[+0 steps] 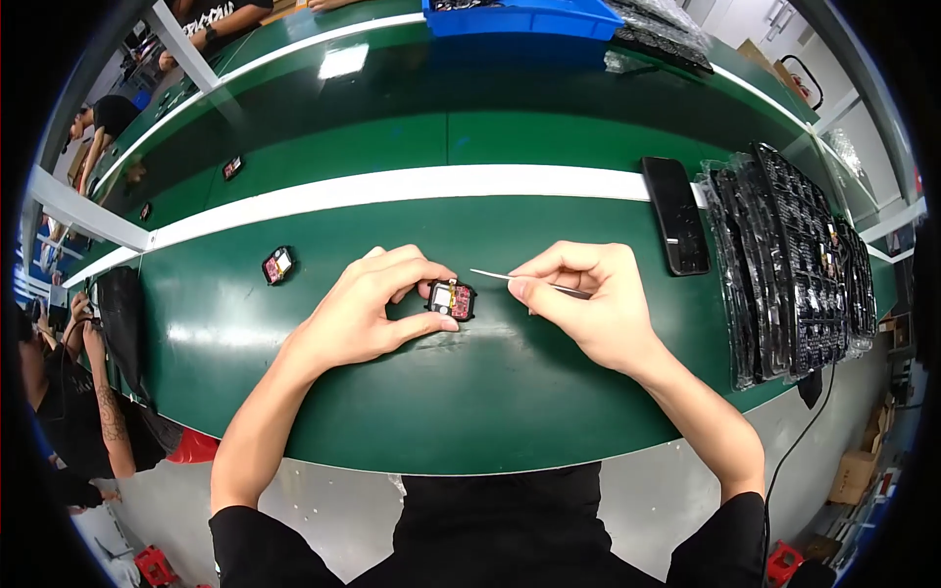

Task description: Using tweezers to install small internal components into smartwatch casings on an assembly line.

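Note:
My left hand point(377, 302) grips a small black device housing point(453, 300) by its left side, thumb below and fingers above, on the green table point(392, 412). The housing's inside faces up, showing a red circuit board, a whitish part and a bit of yellow. In my right hand point(588, 299) is a pair of thin metal tweezers point(497, 275), pinched between thumb and fingers. Their tip points left, a short way from the housing and apart from it. A similar housing point(278, 265) with exposed insides lies on the table to the left of my left hand.
Stacked black plastic trays point(784, 265) stand at the right, beside a dark smartphone point(675, 216) leaning on the white rail point(421, 186). A blue bin point(524, 18) sits on the shelf beyond. Another housing point(231, 168) lies past the rail. Other people work at the left.

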Available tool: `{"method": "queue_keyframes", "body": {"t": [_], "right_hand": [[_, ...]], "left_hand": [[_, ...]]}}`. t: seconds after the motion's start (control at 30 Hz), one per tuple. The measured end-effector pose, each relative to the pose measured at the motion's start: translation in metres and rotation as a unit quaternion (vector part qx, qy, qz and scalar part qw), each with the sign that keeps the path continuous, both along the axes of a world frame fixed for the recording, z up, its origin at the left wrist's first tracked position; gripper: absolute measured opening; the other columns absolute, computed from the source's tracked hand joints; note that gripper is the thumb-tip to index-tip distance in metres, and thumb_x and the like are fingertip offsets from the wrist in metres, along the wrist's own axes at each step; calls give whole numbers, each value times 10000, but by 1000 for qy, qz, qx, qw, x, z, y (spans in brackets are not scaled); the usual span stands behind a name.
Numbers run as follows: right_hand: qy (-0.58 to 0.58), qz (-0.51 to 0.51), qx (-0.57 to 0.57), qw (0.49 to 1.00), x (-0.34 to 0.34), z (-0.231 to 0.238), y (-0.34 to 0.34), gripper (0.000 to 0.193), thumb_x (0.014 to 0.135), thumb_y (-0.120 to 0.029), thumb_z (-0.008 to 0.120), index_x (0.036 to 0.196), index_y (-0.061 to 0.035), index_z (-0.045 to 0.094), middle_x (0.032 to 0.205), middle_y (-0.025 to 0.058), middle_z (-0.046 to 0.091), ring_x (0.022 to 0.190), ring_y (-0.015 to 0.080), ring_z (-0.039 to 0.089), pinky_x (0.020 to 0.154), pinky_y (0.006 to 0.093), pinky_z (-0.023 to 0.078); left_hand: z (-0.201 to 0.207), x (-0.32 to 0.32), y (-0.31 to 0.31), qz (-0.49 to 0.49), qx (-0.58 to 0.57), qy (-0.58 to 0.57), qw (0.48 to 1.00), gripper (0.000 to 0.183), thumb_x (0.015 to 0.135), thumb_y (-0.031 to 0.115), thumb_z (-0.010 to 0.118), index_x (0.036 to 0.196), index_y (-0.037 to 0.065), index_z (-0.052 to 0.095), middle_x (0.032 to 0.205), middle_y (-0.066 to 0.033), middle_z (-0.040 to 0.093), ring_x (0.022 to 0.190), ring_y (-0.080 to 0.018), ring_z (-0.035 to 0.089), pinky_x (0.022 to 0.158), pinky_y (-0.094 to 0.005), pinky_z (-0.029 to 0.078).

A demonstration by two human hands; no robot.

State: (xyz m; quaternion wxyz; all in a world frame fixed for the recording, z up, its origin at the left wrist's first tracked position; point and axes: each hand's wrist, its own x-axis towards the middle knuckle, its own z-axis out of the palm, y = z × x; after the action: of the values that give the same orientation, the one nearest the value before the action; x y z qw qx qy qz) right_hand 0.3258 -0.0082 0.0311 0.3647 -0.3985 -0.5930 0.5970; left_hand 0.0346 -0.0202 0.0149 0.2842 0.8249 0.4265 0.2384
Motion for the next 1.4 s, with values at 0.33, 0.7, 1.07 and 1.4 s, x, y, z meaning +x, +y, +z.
{"method": "queue_keyframes", "body": {"t": [0.33, 0.7, 1.07, 1.4], "right_hand": [[-120, 4, 154, 981, -20, -29, 2, 31, 908, 23, 797, 893, 50, 797, 717, 50, 728, 545, 42, 566, 483, 256, 393], [-135, -8, 201, 970, -24, -33, 3, 31, 904, 67, 809, 930, 52, 818, 710, 15, 707, 579, 8, 556, 500, 205, 359], [-134, -14, 205, 970, -24, -37, 3, 13, 901, 50, 802, 914, 50, 801, 710, 39, 710, 567, 39, 589, 496, 228, 401], [-138, -12, 210, 968, -25, -33, 4, 13, 889, 41, 789, 879, 47, 785, 688, 63, 703, 512, 78, 566, 469, 269, 394]], "left_hand": [[-7, -2, 4, 28, -16, -50, 998, 567, 720, 207, 1032, 1235, 51, 853, 901, -33, 700, 676, -158, 466, 700, -330, 403], [-11, -4, 5, 24, -14, -47, 999, 589, 722, 248, 1032, 1247, 52, 851, 864, -45, 696, 672, -155, 471, 656, -325, 396], [-11, -2, 5, 30, -23, -47, 998, 589, 719, 240, 1034, 1245, 51, 849, 844, -38, 676, 684, -151, 477, 667, -321, 402], [-9, -3, 6, 24, -17, -41, 999, 582, 723, 220, 1027, 1251, 52, 848, 848, -39, 676, 683, -149, 468, 656, -319, 399]]}}
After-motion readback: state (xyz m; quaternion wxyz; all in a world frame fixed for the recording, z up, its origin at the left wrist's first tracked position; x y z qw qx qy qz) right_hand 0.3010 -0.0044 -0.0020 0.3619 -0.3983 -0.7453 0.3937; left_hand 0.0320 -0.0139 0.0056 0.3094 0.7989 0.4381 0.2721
